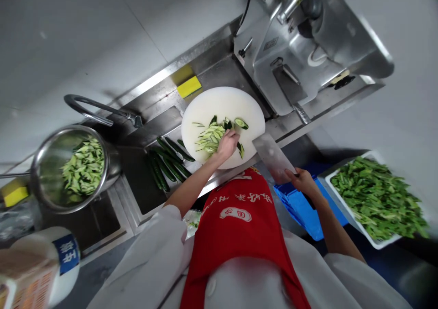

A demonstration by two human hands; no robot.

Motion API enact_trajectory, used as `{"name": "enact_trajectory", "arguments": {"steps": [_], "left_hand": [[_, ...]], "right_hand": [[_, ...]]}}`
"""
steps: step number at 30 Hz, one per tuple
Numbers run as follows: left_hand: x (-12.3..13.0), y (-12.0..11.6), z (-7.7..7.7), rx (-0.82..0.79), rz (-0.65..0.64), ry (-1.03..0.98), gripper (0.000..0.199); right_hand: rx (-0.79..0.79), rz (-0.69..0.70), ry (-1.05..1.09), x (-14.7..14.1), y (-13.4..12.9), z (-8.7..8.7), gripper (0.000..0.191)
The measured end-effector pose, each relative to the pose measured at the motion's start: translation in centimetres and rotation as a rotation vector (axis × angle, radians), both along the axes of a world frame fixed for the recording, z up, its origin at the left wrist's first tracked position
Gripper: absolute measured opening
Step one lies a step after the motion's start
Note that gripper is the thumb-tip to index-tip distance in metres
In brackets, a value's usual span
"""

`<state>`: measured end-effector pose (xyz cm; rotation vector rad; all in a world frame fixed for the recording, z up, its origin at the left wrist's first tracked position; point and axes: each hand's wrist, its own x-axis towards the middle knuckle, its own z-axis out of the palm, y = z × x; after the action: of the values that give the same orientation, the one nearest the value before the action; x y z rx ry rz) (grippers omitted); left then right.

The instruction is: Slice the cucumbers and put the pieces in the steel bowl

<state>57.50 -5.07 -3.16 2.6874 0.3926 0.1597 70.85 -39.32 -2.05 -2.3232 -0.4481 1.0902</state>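
Note:
My right hand (304, 181) grips the handle of a broad cleaver (272, 157), its blade held out past the right edge of a round white cutting board (201, 102). My left hand (228, 144) is over the board with its fingers curled down onto cut cucumber pieces; the fingertips are partly hidden. Thin pale-green cucumber slices (211, 136) lie in a pile just left of those fingers. One oval cucumber slice (241, 123) sits apart, above and to the right. Whole cucumbers (167, 163) rest in the sink, left of the board.
A steel pot (37, 181) at left holds many cut cucumber pieces. A curved faucet (89, 110) reaches over the sink. Behind the board lies a yellow sponge (189, 86). A steel machine (294, 58) stands at upper right, with another cleaver (289, 87) on it. Leafy greens (376, 197) fill a white crate.

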Motion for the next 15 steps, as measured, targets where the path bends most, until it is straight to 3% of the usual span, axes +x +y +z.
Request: {"name": "enact_trajectory", "arguments": {"steps": [2,5,9,12,15], "left_hand": [[2.2,0.9,0.5,0.019,0.020,-0.009,0.033],[6.0,2.5,0.7,0.032,-0.061,0.107,0.043],[9.1,4.3,0.9,-0.083,-0.065,0.190,0.029],[8.1,5.2,2.0,-0.218,0.105,0.014,0.026],[3.4,5.7,3.8,-0.429,0.507,-0.377,0.033]], "right_hand": [[0.029,0.044,-0.143,1.4,0.5,0.6,0.049],[0.061,0.108,-0.275,4.4,1.2,1.7,0.050],[0.078,0.205,-0.392,8.7,1.3,3.2,0.050],[-0.029,0.346,-0.484,10.7,1.9,4.4,0.046],[-0.152,0.624,-0.491,10.4,4.6,5.9,0.040]]}}
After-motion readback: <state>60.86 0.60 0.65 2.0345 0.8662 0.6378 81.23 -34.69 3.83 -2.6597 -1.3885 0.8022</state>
